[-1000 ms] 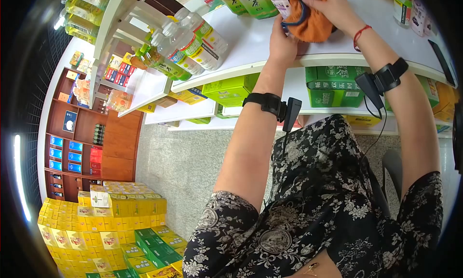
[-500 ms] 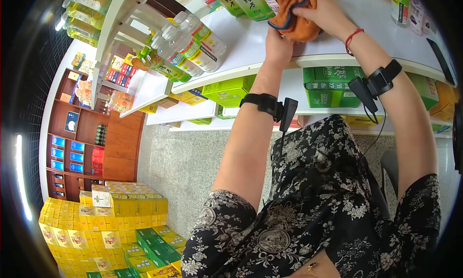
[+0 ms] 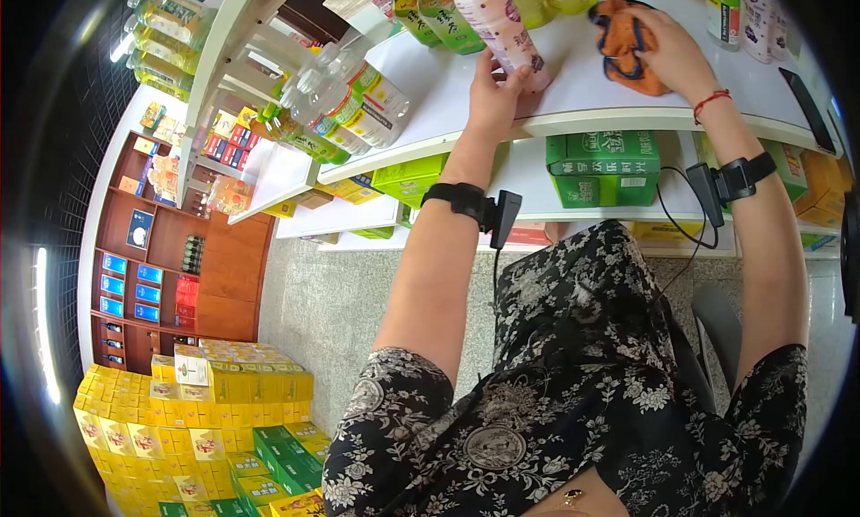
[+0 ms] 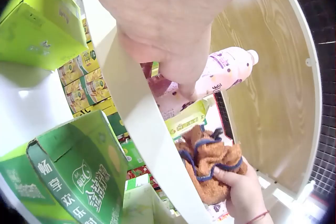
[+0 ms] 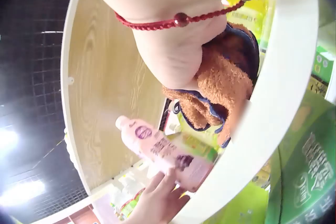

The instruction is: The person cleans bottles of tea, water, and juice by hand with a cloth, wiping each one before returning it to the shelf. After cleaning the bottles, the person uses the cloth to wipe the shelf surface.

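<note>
Pink bottle (image 3: 498, 24), one, at the white shelf (image 3: 578, 80) front edge, left hand (image 3: 493, 96) curled round its lower part; orange cloth (image 3: 623, 44), one, gripped by right hand (image 3: 676, 58); green-labelled bottles (image 3: 451, 20), two.

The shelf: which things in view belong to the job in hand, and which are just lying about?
In the job:
- pink bottle, held by the left hand
- orange cloth, gripped by the right hand

Apparently just about:
- green bottles
- clear bottles
- green box
- yellow boxes
</note>
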### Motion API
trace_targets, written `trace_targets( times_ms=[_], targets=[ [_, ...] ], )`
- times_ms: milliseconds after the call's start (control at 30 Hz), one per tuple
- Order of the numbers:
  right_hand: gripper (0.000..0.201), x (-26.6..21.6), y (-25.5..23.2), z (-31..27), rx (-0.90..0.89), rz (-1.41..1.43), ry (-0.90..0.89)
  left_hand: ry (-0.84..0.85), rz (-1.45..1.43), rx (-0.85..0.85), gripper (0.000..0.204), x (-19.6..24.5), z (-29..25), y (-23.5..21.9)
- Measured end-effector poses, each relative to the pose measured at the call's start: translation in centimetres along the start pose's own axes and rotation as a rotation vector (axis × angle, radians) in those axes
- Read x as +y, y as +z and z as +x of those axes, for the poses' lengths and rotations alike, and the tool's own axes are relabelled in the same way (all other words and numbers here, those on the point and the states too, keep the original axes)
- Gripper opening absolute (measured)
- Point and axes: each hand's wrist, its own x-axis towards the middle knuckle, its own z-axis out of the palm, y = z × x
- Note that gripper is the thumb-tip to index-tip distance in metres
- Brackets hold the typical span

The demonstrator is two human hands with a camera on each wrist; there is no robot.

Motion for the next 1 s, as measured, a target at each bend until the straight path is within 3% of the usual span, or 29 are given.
trace_targets(
  times_ms=[33,133,233,333,433,633,733,1000],
  targets=[
    [0.055,1.1,-0.4,-0.9,0.003,-0.002,0.001,-0.031,-0.033,-0.008,0.066,0.2,0.0,0.0],
    [0.058,3.0,-1.1,-3.1,0.004,-0.009,0.228,-0.079,-0.02,-0.015,0.067,1.0,0.2,-0.1],
    [0.057,2.6,-1.5,-3.0,-0.052,-0.075,0.214,-0.141,0.002,0.002,0.061,2.2,1.0,0.2],
    [0.054,2.4,-1.7,-3.0,-0.026,-0.05,0.254,-0.071,0.075,-0.015,0.044,3.0,2.1,0.7],
    [0.053,2.0,-1.8,-3.0,-0.006,-0.027,0.27,-0.093,0.115,-0.009,0.043,3.0,2.9,1.4],
    [0.055,0.9,-2.8,-3.0,-0.027,0.042,0.292,-0.006,-0.029,-0.037,0.041,4.3,5.0,7.0],
    [0.057,0.5,-3.0,-2.8,-0.067,0.052,0.358,-0.025,0.045,-0.092,0.042,4.8,6.3,9.6],
    [0.057,-0.1,-3.6,-3.0,0.062,0.165,0.456,0.078,0.118,-0.164,0.043,5.1,10.9,16.2]
  ],
)
